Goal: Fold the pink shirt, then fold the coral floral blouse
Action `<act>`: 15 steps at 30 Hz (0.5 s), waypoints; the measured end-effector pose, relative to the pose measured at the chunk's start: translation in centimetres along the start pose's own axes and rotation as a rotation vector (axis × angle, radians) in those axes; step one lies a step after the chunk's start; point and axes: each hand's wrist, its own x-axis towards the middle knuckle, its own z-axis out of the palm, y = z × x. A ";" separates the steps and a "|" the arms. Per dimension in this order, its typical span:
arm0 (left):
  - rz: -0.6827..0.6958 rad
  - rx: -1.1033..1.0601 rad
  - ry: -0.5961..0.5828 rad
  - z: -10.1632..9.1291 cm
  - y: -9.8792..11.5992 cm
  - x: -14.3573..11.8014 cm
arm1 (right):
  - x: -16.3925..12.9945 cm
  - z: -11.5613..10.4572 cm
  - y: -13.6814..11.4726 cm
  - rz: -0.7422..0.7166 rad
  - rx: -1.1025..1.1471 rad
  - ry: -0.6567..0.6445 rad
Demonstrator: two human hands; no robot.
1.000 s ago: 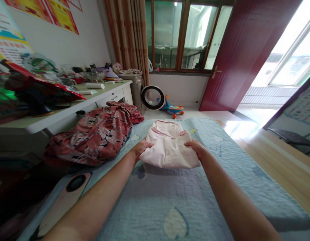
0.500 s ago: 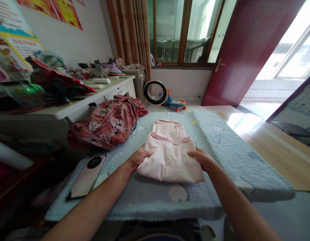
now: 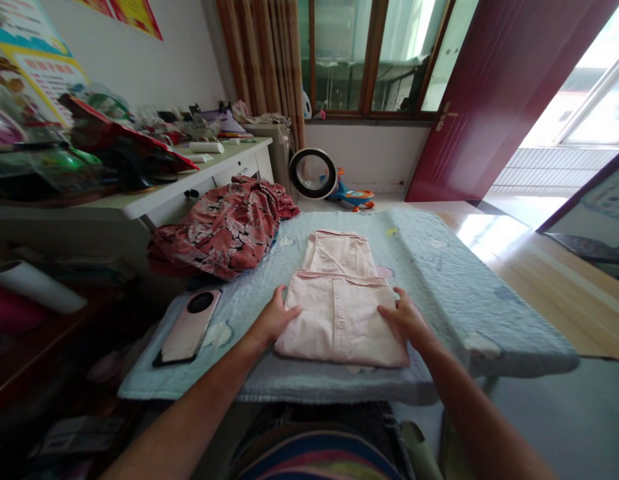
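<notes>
While my left hand (image 3: 274, 319) and right hand (image 3: 406, 319) lie open on the folded pink shirt (image 3: 339, 319) near the blanket's (image 3: 439, 267) front edge, I'd press evenly outward, apparently flattening creases.

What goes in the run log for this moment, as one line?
left hand: flat on folded pink shirt, left edge | right hand: flat on right edge | shirt lies on blue quilt | phone left
</notes>
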 end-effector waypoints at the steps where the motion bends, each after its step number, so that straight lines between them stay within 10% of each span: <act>1: 0.067 0.184 0.085 0.0 0.1 -0.1 | -0.2 0.1 -0.2 -0.082 -0.145 0.084; 4: 0.370 0.673 0.292 0.9 0.7 -0.6 | -1.3 1.1 -1.9 -0.369 -0.456 0.235; 8: 0.700 0.935 0.110 3.5 0.8 -1.1 | -3.2 4.4 -4.1 -0.621 -0.609 0.004; 15: 0.670 1.007 -0.070 6.0 -1.7 -0.4 | -3.5 7.8 -2.7 -0.592 -0.756 -0.204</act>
